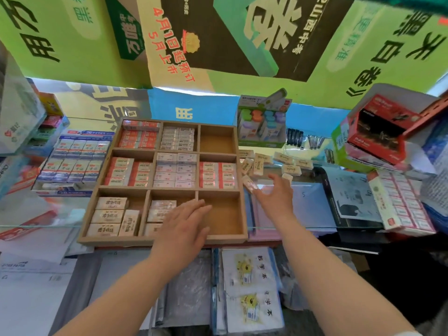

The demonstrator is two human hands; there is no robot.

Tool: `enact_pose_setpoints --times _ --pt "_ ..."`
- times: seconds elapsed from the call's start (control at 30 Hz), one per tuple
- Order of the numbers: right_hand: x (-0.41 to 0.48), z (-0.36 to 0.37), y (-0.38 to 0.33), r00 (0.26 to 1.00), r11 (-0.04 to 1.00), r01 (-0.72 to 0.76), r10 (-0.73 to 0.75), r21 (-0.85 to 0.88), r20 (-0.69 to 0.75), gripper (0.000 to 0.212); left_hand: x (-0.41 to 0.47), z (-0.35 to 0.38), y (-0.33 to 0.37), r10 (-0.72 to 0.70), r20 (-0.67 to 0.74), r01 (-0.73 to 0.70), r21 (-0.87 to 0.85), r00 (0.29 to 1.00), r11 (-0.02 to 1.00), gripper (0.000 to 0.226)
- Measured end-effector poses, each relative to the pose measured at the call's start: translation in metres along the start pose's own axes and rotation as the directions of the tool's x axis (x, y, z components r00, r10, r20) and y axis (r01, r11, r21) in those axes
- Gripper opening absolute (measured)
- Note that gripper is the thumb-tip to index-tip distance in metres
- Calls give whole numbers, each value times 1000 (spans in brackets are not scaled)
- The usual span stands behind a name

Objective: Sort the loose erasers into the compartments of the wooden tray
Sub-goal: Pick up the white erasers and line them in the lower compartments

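Note:
A wooden tray [244, 214] with nine compartments lies on a glass counter. Most compartments hold wrapped erasers; the far right one [216, 140] and the near right one [224, 218] are bare. Several loose cream erasers [260, 162] lie on the glass just right of the tray. My left hand [184, 229] hovers flat, fingers apart, over the near middle compartment and hides part of its erasers. My right hand [276, 195] is open over the glass beside the tray, its fingertips close to one loose eraser [249, 184].
A box of blue and white erasers [72, 163] stands left of the tray. At right are a long eraser box [402, 207], red boxes [380, 132] and a display of coloured items [263, 122]. Notebooks [252, 289] lie under the counter's near edge.

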State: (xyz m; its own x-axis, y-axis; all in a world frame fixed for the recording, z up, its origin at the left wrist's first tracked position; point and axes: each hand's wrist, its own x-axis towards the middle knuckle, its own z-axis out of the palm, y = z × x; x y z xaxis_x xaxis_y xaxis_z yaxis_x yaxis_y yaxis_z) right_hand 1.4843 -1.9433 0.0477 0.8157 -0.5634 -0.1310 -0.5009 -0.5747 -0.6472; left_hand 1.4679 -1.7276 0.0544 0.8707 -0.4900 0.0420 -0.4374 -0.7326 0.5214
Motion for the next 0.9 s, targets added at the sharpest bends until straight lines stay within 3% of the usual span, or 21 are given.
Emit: enact_pose_setpoints --times 0.17,0.3,0.43,0.57,0.7,0.9 --pt "38 3 -4 980 980 133 -109 -146 164 77 10 25 -1 -72 84 55 180 994 982 54" --pt "58 11 -4 928 854 290 -140 -433 345 81 8 27 -6 -73 109 48 216 991 975 54" --pt "55 15 6 919 868 327 -198 -374 342 64 8 26 -4 -80 103 55 233 991 971 57" --pt "46 8 13 910 901 384 -331 -204 251 41 8 19 4 -98 92 78 206 991 975 86" --pt "37 6 17 910 897 391 -342 -207 235 36 9 21 6 -115 80 94 230 990 969 71" --pt "33 7 24 879 846 466 -406 -260 251 13 7 22 5 -114 66 95 239 991 966 82"
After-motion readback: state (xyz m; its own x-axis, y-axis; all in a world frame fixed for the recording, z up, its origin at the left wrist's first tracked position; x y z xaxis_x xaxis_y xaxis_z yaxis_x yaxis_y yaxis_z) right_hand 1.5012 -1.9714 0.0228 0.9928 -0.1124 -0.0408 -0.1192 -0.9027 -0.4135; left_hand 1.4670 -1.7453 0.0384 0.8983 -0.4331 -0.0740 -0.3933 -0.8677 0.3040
